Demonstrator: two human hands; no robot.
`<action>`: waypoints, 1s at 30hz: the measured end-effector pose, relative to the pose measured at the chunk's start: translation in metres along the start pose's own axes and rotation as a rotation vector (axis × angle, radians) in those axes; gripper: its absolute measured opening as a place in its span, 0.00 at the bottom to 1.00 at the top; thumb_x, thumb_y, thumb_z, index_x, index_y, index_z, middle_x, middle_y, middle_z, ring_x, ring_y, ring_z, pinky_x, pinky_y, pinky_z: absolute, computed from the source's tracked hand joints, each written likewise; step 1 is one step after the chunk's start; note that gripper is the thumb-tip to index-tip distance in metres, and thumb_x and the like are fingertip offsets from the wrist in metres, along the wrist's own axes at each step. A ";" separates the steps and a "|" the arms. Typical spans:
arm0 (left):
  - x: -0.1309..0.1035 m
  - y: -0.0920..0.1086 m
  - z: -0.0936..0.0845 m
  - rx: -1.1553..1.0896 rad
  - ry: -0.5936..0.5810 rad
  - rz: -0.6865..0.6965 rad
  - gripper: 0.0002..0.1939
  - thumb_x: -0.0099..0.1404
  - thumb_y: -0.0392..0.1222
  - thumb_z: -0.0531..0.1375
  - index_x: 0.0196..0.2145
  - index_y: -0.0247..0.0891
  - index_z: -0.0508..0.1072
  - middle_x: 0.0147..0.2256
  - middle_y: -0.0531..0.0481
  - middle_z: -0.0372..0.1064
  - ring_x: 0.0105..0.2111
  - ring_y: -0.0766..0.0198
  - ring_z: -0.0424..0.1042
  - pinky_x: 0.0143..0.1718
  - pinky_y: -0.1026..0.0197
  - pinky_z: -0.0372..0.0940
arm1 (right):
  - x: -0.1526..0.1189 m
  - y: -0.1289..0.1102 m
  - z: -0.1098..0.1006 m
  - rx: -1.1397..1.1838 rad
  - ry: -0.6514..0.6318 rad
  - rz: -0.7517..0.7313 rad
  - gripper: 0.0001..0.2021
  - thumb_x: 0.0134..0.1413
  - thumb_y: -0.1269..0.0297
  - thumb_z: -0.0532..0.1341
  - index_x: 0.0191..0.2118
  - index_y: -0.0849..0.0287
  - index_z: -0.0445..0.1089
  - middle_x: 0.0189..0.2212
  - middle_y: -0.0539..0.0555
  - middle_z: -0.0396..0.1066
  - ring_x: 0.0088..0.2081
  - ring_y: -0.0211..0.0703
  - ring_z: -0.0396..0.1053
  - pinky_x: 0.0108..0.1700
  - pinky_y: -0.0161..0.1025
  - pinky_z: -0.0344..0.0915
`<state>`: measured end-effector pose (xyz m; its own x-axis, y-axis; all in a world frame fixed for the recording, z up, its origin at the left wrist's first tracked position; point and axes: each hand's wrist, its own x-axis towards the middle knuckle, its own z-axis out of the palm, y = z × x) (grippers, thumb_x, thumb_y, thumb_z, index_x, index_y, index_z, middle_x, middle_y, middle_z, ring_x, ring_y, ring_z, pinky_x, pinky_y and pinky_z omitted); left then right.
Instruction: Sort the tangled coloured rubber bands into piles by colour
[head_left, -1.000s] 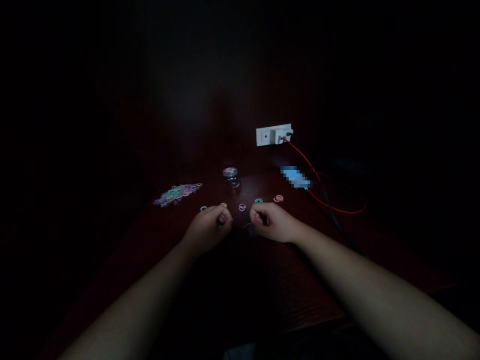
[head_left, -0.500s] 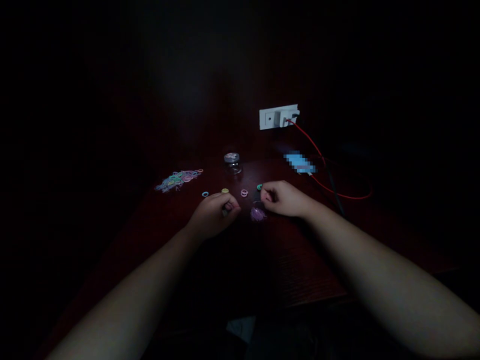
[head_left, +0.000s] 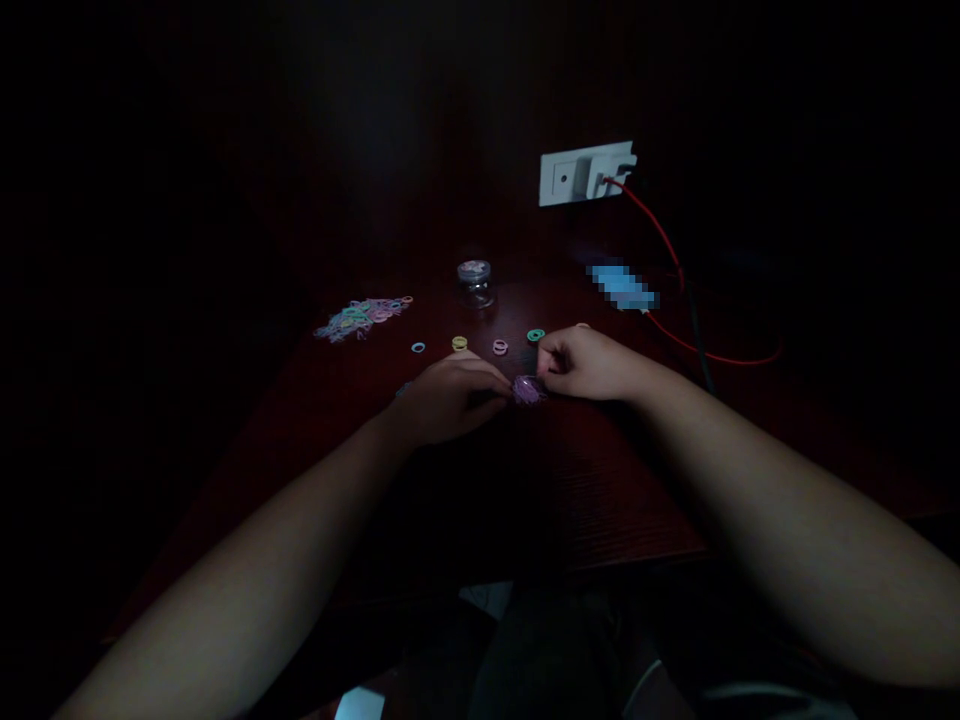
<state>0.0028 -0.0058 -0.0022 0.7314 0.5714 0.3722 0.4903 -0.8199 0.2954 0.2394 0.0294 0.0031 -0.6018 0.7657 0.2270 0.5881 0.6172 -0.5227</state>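
- Left hand (head_left: pixel 454 400): fingertips just beside the purple rubber bands (head_left: pixel 528 391); cannot tell whether they grip one.
- Right hand (head_left: pixel 581 363): curled at that pile's other side; grip likewise unclear.
- Beyond both hands, on the table (head_left: pixel 622 490): green bands (head_left: pixel 535 336), pink bands (head_left: pixel 500 347), a lidded jar (head_left: pixel 475 284).

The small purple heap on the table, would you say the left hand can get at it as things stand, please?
Probably yes: the left hand is right beside the purple heap, with nothing visible between them, and the right hand is on the heap's other side.
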 end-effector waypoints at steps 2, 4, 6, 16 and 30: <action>0.000 0.000 0.001 0.006 -0.013 0.011 0.11 0.64 0.40 0.57 0.43 0.42 0.75 0.42 0.51 0.74 0.44 0.62 0.71 0.50 0.54 0.62 | 0.000 -0.001 -0.001 -0.019 -0.009 0.005 0.01 0.41 0.71 0.60 0.24 0.61 0.69 0.20 0.47 0.65 0.22 0.31 0.58 0.26 0.32 0.50; 0.000 -0.001 0.001 0.001 -0.011 0.033 0.12 0.64 0.40 0.58 0.44 0.42 0.75 0.42 0.50 0.75 0.43 0.62 0.71 0.49 0.54 0.63 | 0.000 -0.003 -0.001 -0.039 -0.019 0.008 0.01 0.41 0.70 0.60 0.24 0.61 0.69 0.21 0.47 0.65 0.22 0.31 0.59 0.27 0.32 0.51; 0.000 -0.003 0.001 -0.002 -0.003 0.047 0.12 0.63 0.41 0.59 0.44 0.43 0.76 0.41 0.49 0.75 0.43 0.62 0.71 0.48 0.55 0.63 | -0.001 -0.006 -0.002 -0.050 -0.024 0.010 0.01 0.41 0.70 0.60 0.24 0.61 0.69 0.21 0.47 0.65 0.23 0.32 0.59 0.28 0.33 0.52; 0.000 -0.001 0.001 0.019 -0.003 0.022 0.12 0.64 0.42 0.58 0.44 0.43 0.76 0.40 0.49 0.75 0.42 0.61 0.71 0.47 0.55 0.65 | -0.003 -0.011 -0.003 -0.035 -0.054 -0.003 0.02 0.43 0.69 0.60 0.23 0.60 0.67 0.21 0.47 0.65 0.23 0.32 0.59 0.30 0.33 0.53; 0.000 0.000 0.001 -0.005 -0.013 -0.007 0.12 0.63 0.42 0.59 0.43 0.44 0.77 0.41 0.50 0.75 0.43 0.61 0.70 0.46 0.55 0.65 | -0.002 -0.006 0.007 -0.006 -0.117 -0.051 0.01 0.43 0.69 0.59 0.25 0.60 0.67 0.22 0.47 0.65 0.23 0.32 0.59 0.26 0.32 0.51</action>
<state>0.0029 -0.0063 -0.0029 0.7338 0.5771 0.3586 0.4937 -0.8155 0.3021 0.2332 0.0227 0.0005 -0.6898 0.7071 0.1554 0.5581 0.6562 -0.5078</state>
